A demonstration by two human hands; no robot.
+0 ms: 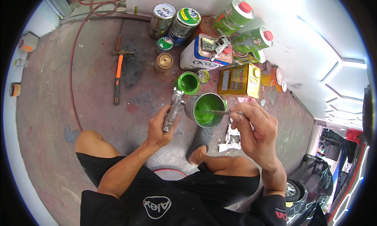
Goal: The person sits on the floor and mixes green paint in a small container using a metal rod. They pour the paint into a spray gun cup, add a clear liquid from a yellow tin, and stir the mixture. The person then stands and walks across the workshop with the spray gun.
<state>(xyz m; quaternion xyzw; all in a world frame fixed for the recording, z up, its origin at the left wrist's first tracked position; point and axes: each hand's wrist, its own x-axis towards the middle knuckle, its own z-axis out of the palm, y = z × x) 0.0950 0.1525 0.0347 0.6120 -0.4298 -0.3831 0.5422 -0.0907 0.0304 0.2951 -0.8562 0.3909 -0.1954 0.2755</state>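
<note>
Black shirt [121, 204] with a white emblem sat nearest the camera, black shorts [231, 188] just past it. Left hand [160, 128]: my fingers were closed round a grey metal spray gun [171, 114]; I can't tell how the ones behind it lay. Right hand [257, 131]: I had thumb and forefinger pinching a thin stick [216, 111], the others curled and partly hidden. Spray gun was out in front of me, its metal cup [189, 107] tipped toward the camera, green paint [204, 117] inside, the stick reaching in over the rim. Below these, one grey clog [202, 140] on the floor, crumpled white paper [226, 146] to its right. Beyond the cup stood an open green tin [180, 88] of paint, a small yellowish cup [203, 76] beside it, and a yellow can [239, 80] right of both. Orange-handled hammer [118, 76] lay off to the left. Farther, a white-and-blue can [192, 55] carried another spray gun [220, 49] on top; near the wall were two green cans with red caps [231, 20]. Dark car [314, 175], far right.
</note>
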